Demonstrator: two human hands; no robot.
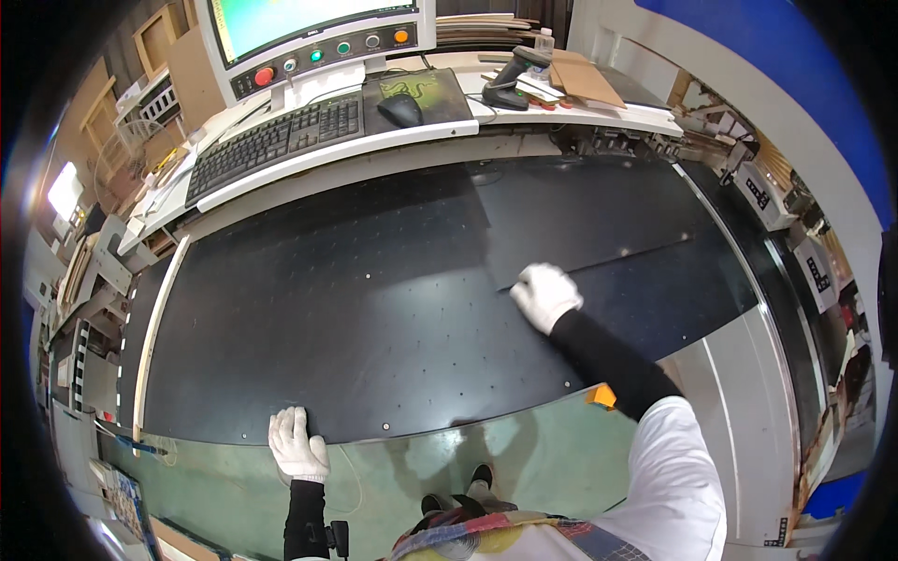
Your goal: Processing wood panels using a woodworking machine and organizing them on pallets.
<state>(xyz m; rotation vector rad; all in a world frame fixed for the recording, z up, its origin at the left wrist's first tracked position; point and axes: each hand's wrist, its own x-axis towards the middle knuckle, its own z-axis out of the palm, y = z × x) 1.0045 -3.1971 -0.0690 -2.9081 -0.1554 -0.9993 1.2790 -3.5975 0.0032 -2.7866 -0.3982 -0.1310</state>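
Note:
My left hand (299, 446), in a white glove, rests at the near edge of a wide black worktable (271, 346), its fingers stretched out and holding nothing. My right hand (545, 297), gloved the same way, is closed at the near left corner of a flat black panel (580, 206). That panel lies on the right half of the tabletop, and its near edge shows as a thin slanting line. My fingertips hide the corner itself, and the panel's colour nearly merges with the table.
Beyond the worktable a white shelf carries a keyboard (281, 145), a mouse (400, 110) and a barcode scanner (514, 82). A monitor (304, 23) stands above a row of buttons. Metal rails (720, 224) run along the right. An orange block (601, 396) sits at the near edge.

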